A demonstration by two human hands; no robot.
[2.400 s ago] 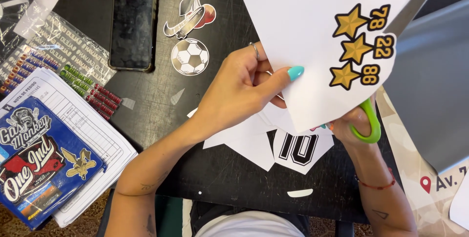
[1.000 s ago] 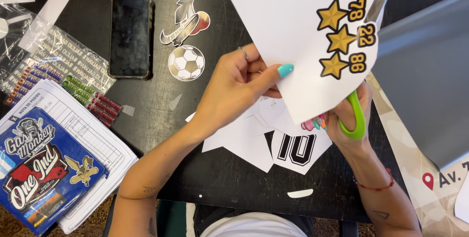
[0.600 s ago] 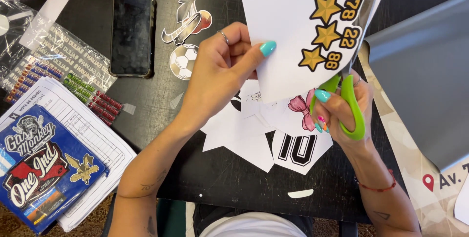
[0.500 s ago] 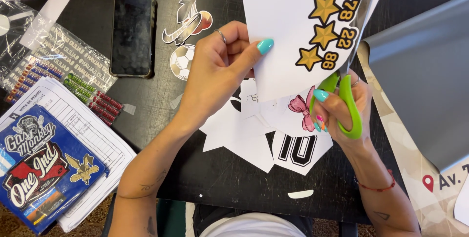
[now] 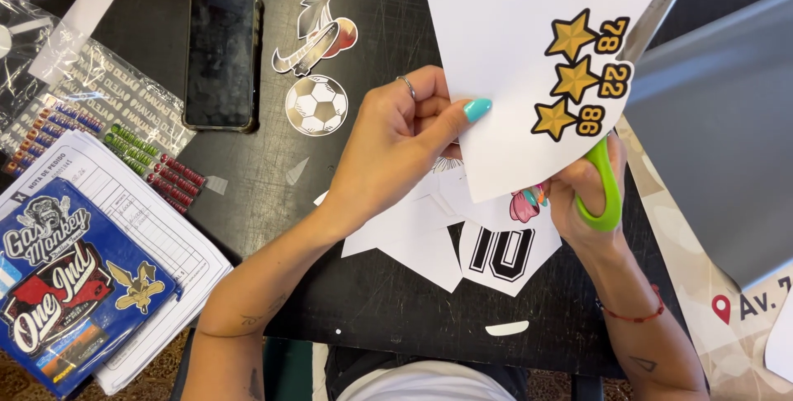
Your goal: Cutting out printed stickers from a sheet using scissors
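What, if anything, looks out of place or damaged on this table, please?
Nothing looks damaged. Paper offcuts lie scattered under the left hand, and one small scrap sits alone near the table's front edge.

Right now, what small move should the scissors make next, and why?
Probably close the scissors a little, cutting beside the gold stars. The blade lies at the sheet edge next to the print, and the left hand holds the sheet steady.
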